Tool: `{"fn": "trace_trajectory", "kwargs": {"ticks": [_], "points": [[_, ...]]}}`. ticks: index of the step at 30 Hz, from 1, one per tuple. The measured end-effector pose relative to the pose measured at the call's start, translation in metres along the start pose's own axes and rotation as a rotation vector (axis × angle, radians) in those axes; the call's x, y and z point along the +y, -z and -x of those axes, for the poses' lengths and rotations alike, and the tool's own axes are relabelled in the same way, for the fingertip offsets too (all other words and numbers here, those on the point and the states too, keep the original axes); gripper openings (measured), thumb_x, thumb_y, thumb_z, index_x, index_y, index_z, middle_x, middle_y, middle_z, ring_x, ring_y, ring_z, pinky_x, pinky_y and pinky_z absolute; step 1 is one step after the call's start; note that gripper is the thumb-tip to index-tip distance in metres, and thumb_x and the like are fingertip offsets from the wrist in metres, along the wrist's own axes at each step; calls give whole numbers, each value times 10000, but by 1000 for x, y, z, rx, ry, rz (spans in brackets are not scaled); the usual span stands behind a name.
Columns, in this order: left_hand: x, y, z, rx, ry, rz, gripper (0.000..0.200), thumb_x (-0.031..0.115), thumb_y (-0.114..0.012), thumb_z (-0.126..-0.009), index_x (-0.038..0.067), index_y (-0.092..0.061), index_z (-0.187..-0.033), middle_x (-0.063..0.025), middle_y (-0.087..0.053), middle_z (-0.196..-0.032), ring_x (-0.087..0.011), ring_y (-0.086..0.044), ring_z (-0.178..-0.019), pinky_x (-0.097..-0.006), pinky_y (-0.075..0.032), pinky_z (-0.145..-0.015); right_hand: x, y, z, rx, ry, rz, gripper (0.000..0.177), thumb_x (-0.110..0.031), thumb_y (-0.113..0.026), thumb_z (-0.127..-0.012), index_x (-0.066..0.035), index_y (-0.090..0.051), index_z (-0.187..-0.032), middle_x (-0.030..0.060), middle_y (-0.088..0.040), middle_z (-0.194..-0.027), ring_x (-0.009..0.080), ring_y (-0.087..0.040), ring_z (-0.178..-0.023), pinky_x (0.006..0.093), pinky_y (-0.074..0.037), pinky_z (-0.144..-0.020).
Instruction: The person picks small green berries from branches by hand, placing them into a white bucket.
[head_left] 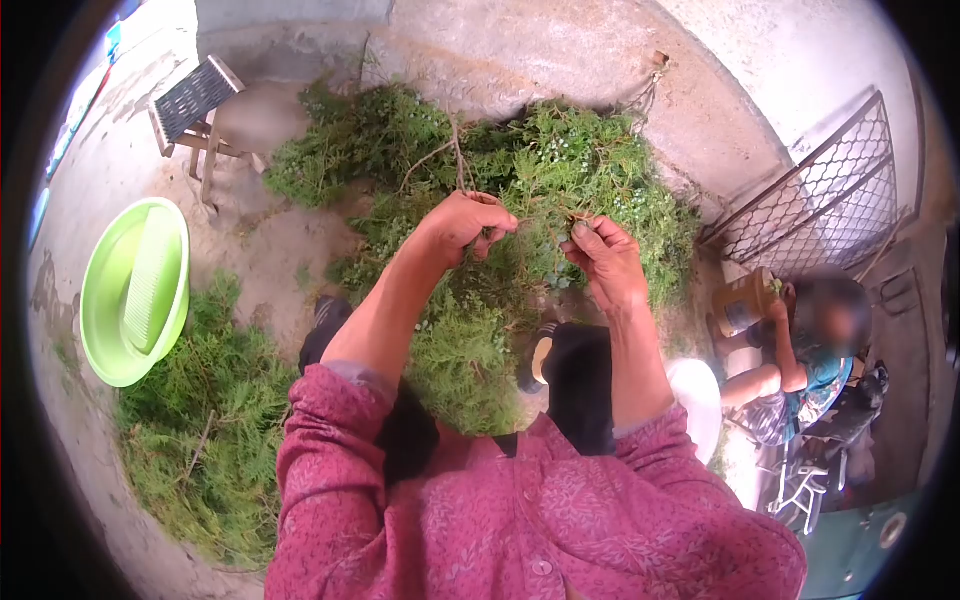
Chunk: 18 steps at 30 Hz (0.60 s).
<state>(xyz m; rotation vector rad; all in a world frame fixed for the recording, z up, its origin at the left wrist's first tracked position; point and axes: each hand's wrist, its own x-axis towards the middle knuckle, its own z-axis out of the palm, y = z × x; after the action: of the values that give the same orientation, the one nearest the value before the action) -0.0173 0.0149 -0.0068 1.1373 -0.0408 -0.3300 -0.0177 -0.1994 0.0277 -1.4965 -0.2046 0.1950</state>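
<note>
My left hand point(466, 222) is closed around a thin woody branch point(459, 160), whose bare stem sticks up past the knuckles. Close by on the right, my right hand point(612, 262) is pinched, with thumb and fingertips on a fine green sprig point(573, 216). Both hands are at about the same height, a short gap apart, over a large heap of leafy green cuttings point(610, 165). Pale bluish berries dot parts of the foliage. More cuttings point(460, 350) lie between my feet. What is inside my left palm is hidden.
At left, a light green basin point(95, 320) stands beside another pile of cuttings point(200, 440). A small stool point(195, 100) is behind it. On the right, a metal lattice gate point(820, 200) leans at the wall. A seated person point(790, 370) there holds a brown bucket point(742, 303).
</note>
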Motion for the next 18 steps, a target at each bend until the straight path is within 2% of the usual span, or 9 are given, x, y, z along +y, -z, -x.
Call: {"fn": "trace_trajectory", "kwargs": {"ticks": [3,5,7,8,10,11,13,14,18], "points": [[0,2,-1,-23,39,16,119,126,-643,-654,61,-567,-591,-12,-507,-533,-122,-441,-464,-275,-331,-409,1,4,4,35,26,112,122,-136,-615,-801,-28,-601,-855,11,-598,-733,87,-548,-613,221,-454,-588],[1,5,-1,74,-12,-44,108,115,-645,-642,61,-567,-591,-12,-503,-529,-121,-439,-465,-277,-332,-412,-5,6,10,40,18,203,110,-133,-614,-796,-26,-602,-821,15,-595,-705,88,-542,-588,224,-448,-561],[3,8,-1,89,-6,-46,96,110,-642,-636,57,-572,-597,-10,-495,-521,-117,-427,-458,-274,-319,-410,-21,9,21,-48,-178,263,92,-107,-589,-783,-22,-591,-750,33,-583,-654,103,-539,-562,220,-429,-515],[5,10,1,132,2,-36,108,109,-638,-649,73,-553,-595,-1,-482,-522,-100,-405,-457,-258,-287,-402,-18,22,23,-46,-178,263,92,-107,-589,-783,-22,-591,-750,33,-583,-654,103,-539,-562,220,-429,-515],[5,16,1,139,-1,12,127,103,-626,-667,85,-527,-590,10,-459,-518,-85,-370,-450,-241,-255,-397,-12,42,29,-326,-250,-387,98,-82,-566,-772,-8,-566,-837,68,-592,-730,115,-551,-592,217,-424,-492],[6,17,2,134,1,9,127,103,-626,-667,85,-527,-590,10,-459,-518,-85,-370,-450,-241,-255,-397,-8,48,32,-322,-246,-389,98,-82,-566,-772,-8,-566,-837,68,-592,-730,115,-551,-592,217,-424,-492],[4,15,3,45,33,30,86,114,-640,-643,58,-578,-623,-6,-491,-528,-111,-403,-450,-264,-291,-413,-15,31,42,-49,-330,-362,215,-65,-558,-766,-4,-512,-966,85,-583,-831,118,-551,-618,209,-407,-473],[2,11,3,39,37,25,86,114,-640,-643,58,-578,-623,-6,-491,-528,-111,-403,-450,-264,-291,-413,-8,31,40,-68,-339,-364,317,-79,-576,-781,-8,-452,-1064,83,-564,-900,107,-544,-637,207,-393,-459],[-10,1,3,5,78,-26,90,121,-642,-646,58,-580,-628,-7,-493,-530,-111,-413,-465,-266,-300,-420,12,13,25,-43,-298,-234,315,-114,-619,-794,-20,-473,-1056,26,-551,-789,75,-507,-579,186,-364,-434]]}}
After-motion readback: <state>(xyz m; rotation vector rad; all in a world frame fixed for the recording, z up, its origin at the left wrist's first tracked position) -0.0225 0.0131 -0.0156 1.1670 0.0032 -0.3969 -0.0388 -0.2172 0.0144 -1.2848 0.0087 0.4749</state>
